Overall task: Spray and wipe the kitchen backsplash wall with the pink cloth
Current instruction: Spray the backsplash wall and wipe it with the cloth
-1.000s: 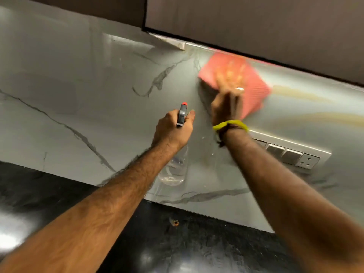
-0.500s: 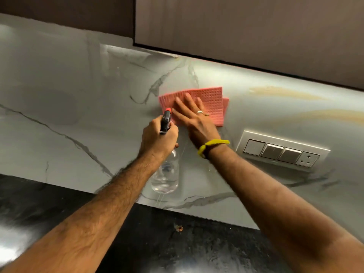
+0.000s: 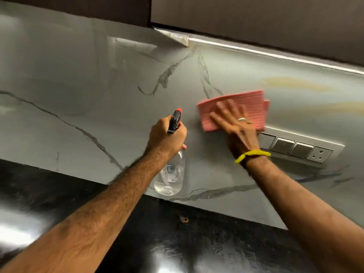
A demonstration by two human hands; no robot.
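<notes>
The grey marble backsplash wall (image 3: 98, 99) with dark veins fills the middle of the head view. My right hand (image 3: 234, 125) lies flat with spread fingers on the folded pink cloth (image 3: 254, 107), pressing it against the wall just above and left of the switch plate. A yellow band circles that wrist. My left hand (image 3: 167, 138) grips a clear spray bottle (image 3: 171, 178) by its neck. The bottle's black trigger head with a red tip points at the wall left of the cloth.
A switch plate (image 3: 301, 149) with three switches and a socket is fixed to the wall right of my right hand. Dark upper cabinets (image 3: 256, 18) overhang the wall. A glossy black countertop (image 3: 177, 243) runs below. Yellowish streaks (image 3: 295, 83) mark the wall upper right.
My right hand swept the cloth from high under the cabinet down and left, then back right beside the switch plate. The left hand kept the bottle almost still.
</notes>
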